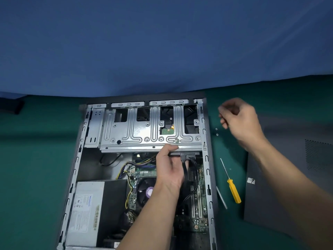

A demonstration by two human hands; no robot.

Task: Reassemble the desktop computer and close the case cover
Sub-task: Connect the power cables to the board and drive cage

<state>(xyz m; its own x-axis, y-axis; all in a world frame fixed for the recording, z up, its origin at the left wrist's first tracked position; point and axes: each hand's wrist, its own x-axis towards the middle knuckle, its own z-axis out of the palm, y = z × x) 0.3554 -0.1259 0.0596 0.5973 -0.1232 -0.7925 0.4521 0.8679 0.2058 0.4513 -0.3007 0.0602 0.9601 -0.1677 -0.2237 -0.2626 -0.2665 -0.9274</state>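
Case (77,159): open, silver drive cage (142,132) inside
Left hand (169,168): grips drive cage edge
Right hand (239,120): curled, hold unclear
Surface: green mat (36,159), blue backdrop (162,42)

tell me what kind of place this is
Probably a computer repair bench: an opened desktop case on a green mat, a yellow screwdriver and loose screws beside it, its side panel lying off.

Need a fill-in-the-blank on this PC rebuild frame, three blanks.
The screwdriver on the mat has a ____ handle.
The case cover lies on the mat to the ____ of the case.
The ____ hand grips the drive cage edge.
Missing: yellow, right, left.
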